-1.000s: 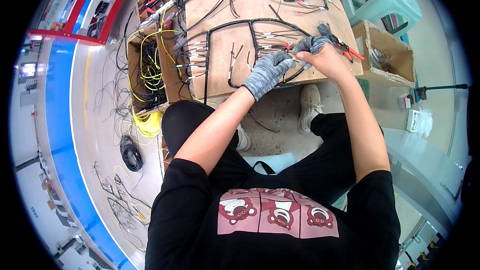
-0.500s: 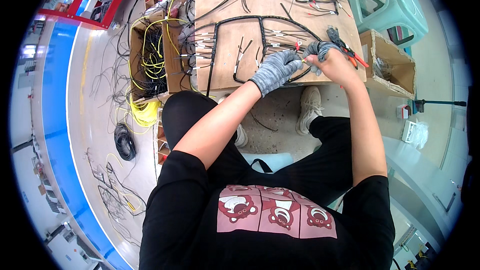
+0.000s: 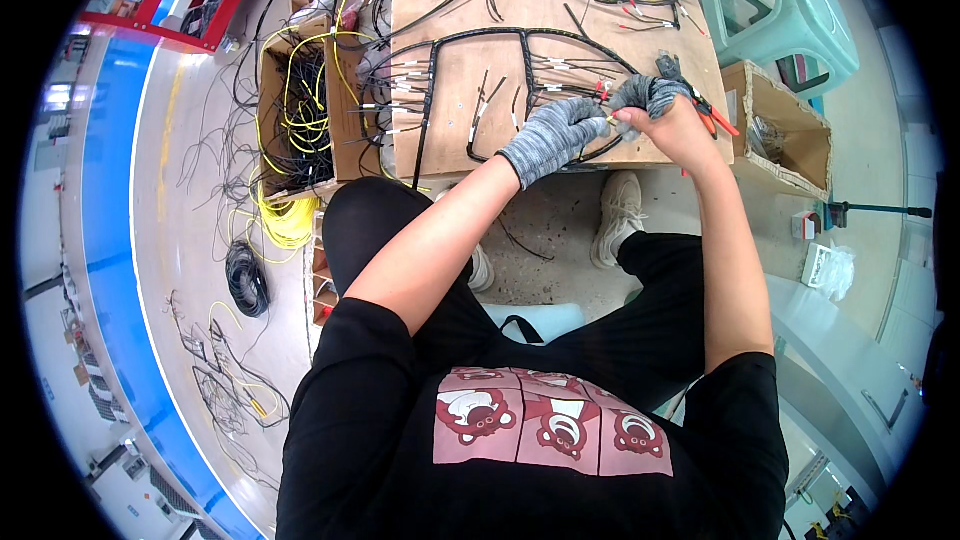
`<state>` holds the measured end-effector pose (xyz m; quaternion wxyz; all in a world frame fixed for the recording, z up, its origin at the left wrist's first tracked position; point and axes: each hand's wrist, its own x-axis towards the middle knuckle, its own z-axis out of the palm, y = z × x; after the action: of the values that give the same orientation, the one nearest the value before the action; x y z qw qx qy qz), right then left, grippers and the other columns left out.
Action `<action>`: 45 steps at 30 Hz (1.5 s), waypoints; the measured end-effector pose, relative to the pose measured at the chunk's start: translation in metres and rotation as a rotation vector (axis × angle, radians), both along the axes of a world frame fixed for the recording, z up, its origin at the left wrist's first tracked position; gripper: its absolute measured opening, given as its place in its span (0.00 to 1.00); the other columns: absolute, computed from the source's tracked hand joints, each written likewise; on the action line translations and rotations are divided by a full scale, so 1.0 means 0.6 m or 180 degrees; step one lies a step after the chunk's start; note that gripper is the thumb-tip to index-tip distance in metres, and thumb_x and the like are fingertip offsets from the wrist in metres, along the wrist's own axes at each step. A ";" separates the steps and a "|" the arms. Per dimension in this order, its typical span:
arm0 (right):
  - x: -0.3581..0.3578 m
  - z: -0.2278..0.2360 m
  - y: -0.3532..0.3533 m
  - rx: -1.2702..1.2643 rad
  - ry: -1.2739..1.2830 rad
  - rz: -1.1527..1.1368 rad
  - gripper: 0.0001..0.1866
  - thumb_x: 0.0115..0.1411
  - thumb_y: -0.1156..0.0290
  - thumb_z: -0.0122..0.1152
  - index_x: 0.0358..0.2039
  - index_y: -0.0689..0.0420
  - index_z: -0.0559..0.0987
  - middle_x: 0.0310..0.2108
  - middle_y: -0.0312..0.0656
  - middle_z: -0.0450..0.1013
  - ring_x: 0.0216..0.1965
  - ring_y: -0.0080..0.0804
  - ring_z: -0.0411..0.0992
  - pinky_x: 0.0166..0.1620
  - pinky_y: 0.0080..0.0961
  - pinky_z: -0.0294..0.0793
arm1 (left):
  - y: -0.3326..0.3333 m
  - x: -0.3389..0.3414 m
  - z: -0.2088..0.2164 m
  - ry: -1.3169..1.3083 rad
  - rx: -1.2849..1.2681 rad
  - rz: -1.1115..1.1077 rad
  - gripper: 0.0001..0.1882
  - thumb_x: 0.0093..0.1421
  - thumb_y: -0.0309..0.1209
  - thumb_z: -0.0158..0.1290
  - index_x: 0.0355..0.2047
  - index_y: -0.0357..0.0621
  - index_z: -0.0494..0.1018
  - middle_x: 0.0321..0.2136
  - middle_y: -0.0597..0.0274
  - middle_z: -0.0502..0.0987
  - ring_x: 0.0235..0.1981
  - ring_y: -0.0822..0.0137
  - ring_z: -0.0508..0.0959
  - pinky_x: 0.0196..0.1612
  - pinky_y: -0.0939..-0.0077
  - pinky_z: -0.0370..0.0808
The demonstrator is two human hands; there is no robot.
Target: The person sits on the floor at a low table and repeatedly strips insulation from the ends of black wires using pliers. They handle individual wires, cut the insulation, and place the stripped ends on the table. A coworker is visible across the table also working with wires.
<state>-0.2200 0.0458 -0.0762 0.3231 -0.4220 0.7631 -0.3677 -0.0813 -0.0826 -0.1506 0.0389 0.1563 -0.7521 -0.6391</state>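
Observation:
My left hand (image 3: 556,138), in a grey knit glove, is closed in a pinch near the front edge of the wooden board (image 3: 470,65). Close against it, my right hand (image 3: 655,112) is closed too, its thumb bare and grey glove fabric over the fingers. A small yellowish wire end (image 3: 611,119) shows between the fingertips of both hands; most of it is hidden. Black taped wire harness (image 3: 480,35) lies on the board around my hands, with thin branches carrying white labels. Red-handled pliers (image 3: 716,120) lie just right of my right hand.
Left of the board stands a cardboard box (image 3: 345,130) of black and yellow wires. Another cardboard box (image 3: 808,145) is at the right, below a pale green stool (image 3: 790,20). A black cable coil (image 3: 246,278) and loose wires lie on the left floor.
My right hand's gloved fingers have shifted and spread slightly upward while its thumb stays by the left fingertips. The left hand has barely moved.

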 end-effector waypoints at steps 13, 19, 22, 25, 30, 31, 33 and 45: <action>0.012 -0.005 0.004 -0.0120 0.0410 0.0044 0.08 0.58 0.68 0.58 0.30 0.61 0.75 0.22 0.33 0.71 0.25 0.19 0.65 0.31 0.20 0.67 | 0.000 0.003 0.006 0.0035 0.0023 0.0019 0.16 0.58 0.40 0.50 0.39 0.40 0.74 0.27 0.56 0.76 0.29 0.63 0.74 0.38 0.71 0.71; 0.011 0.011 0.004 0.0237 -0.0567 -0.0189 0.09 0.58 0.68 0.59 0.29 0.61 0.76 0.22 0.33 0.70 0.24 0.19 0.65 0.30 0.20 0.67 | -0.002 0.003 0.012 -0.0061 -0.0163 -0.0061 0.17 0.58 0.40 0.50 0.39 0.40 0.74 0.27 0.56 0.76 0.29 0.64 0.74 0.38 0.71 0.71; 0.007 0.001 0.005 0.0309 -0.0809 -0.0280 0.09 0.58 0.69 0.58 0.29 0.62 0.76 0.21 0.33 0.70 0.23 0.18 0.65 0.28 0.19 0.68 | -0.002 0.000 0.015 -0.0122 -0.0346 -0.0062 0.17 0.58 0.41 0.50 0.40 0.39 0.74 0.30 0.53 0.77 0.32 0.60 0.76 0.40 0.69 0.71; 0.001 -0.004 0.006 0.0472 -0.0598 -0.0199 0.08 0.58 0.69 0.58 0.29 0.62 0.75 0.21 0.34 0.70 0.22 0.17 0.66 0.26 0.19 0.69 | 0.000 -0.001 0.013 -0.0118 -0.0402 -0.0036 0.18 0.58 0.41 0.50 0.40 0.39 0.73 0.32 0.50 0.77 0.35 0.56 0.76 0.42 0.68 0.71; -0.005 -0.019 0.007 0.0169 0.0046 -0.0082 0.10 0.54 0.68 0.62 0.28 0.63 0.75 0.20 0.40 0.70 0.23 0.27 0.69 0.29 0.26 0.69 | -0.003 -0.003 0.006 -0.0095 -0.0412 -0.0109 0.19 0.57 0.41 0.51 0.40 0.38 0.73 0.34 0.49 0.77 0.38 0.53 0.76 0.43 0.67 0.71; -0.007 -0.022 0.008 0.0127 0.0231 -0.0007 0.10 0.54 0.69 0.62 0.28 0.63 0.75 0.21 0.42 0.70 0.24 0.30 0.69 0.30 0.28 0.69 | -0.003 -0.003 0.004 -0.0081 -0.0383 -0.0093 0.19 0.57 0.41 0.51 0.40 0.38 0.73 0.34 0.49 0.77 0.38 0.53 0.76 0.43 0.67 0.71; -0.005 -0.017 0.009 0.0072 0.0479 0.0110 0.10 0.53 0.69 0.62 0.29 0.63 0.75 0.23 0.46 0.70 0.27 0.39 0.69 0.33 0.31 0.68 | -0.001 -0.002 0.002 -0.0052 -0.0323 -0.0057 0.18 0.57 0.40 0.51 0.40 0.38 0.73 0.34 0.49 0.77 0.38 0.54 0.76 0.43 0.67 0.71; 0.008 0.007 0.006 0.0225 0.0575 -0.0014 0.10 0.57 0.66 0.59 0.29 0.62 0.74 0.22 0.45 0.69 0.26 0.37 0.68 0.33 0.30 0.68 | 0.002 0.004 0.016 -0.0107 -0.0421 0.0051 0.20 0.57 0.40 0.51 0.43 0.37 0.72 0.36 0.49 0.77 0.38 0.56 0.76 0.44 0.70 0.71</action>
<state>-0.2151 0.0494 -0.0723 0.2669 -0.4402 0.8025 -0.3016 -0.0790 -0.0813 -0.1413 0.0416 0.1702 -0.7920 -0.5849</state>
